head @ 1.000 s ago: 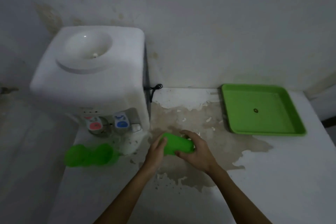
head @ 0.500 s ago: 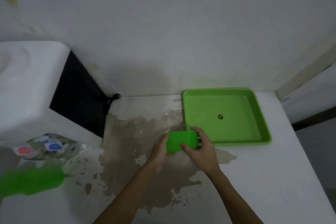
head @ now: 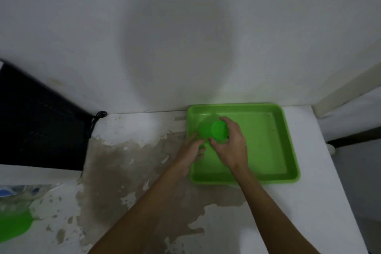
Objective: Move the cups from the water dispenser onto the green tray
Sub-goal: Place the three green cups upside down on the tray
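Head view, steeply down, seemingly close.

Water dispenser [head: 39, 130] cut off at left edge; blurred green cup [head: 14, 227] cropped bottom-left; right fingers [head: 216, 143] hide held cup's [head: 214, 132] near side.

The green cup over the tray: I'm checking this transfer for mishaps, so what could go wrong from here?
1. The right hand holds the green cup tilted over the green tray, near its left rim; set down like that, it may tip or roll.
2. The left hand lies across that rim and could nudge the tray.
3. Something green lies blurred at the counter's left edge, possibly another cup, and could fall off.
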{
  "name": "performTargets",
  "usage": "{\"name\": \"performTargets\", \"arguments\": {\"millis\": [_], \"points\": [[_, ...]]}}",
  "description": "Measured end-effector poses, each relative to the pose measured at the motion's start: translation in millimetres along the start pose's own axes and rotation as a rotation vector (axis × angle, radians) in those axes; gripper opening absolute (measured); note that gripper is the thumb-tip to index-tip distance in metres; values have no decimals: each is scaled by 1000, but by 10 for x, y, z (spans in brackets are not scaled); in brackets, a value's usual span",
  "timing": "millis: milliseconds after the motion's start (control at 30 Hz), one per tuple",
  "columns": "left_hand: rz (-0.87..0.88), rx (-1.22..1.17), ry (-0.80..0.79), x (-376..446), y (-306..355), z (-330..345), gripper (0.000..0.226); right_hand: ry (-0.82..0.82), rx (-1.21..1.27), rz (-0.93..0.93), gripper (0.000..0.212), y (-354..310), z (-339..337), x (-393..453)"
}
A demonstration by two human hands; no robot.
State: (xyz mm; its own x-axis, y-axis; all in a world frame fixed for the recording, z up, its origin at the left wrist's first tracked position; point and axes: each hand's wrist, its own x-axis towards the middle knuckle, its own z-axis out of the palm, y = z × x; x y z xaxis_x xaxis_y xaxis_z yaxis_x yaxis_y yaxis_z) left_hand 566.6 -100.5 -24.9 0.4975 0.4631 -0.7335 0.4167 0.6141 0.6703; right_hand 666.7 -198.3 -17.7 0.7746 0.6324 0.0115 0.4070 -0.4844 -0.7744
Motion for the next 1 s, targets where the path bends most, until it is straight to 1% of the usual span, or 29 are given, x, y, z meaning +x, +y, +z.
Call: {"name": "performTargets", "arguments": {"millis": [100, 200, 267, 367, 567, 700, 767, 867, 933, 1000], "points": [[25, -7, -1, 133, 56, 53, 36, -21, -46, -1, 73, 48, 67, 206], [48, -6, 5, 230, 100, 84, 19, -40, -74, -2, 74, 73, 132, 378], [62, -8, 7, 273, 125, 83, 21, -54, -86, -16, 74, 69, 179, 470], [84, -18, 8, 289, 177, 63, 31, -73, -82, -47, 75, 47, 244, 563], [130, -31, 1, 290, 221, 4, 32, -80, -38, -56, 75, 14, 288, 594], [184, -2, 61, 273, 180, -60, 26, -76, -21, -40, 79, 9, 232, 502], [238, 27, 98, 211, 125, -148, 25, -4, -41, -41, 74, -23, 194, 386], [352, 92, 119, 75, 55, -314, 19, 99, -74, -72, 54, -84, 170, 199], [423, 146, 125, -78, -18, -493, 19, 91, -60, -93, 38, -193, 189, 46], [466, 184, 130, -257, -116, -715, 18, 47, -33, -106, 26, -333, 252, -124]]}}
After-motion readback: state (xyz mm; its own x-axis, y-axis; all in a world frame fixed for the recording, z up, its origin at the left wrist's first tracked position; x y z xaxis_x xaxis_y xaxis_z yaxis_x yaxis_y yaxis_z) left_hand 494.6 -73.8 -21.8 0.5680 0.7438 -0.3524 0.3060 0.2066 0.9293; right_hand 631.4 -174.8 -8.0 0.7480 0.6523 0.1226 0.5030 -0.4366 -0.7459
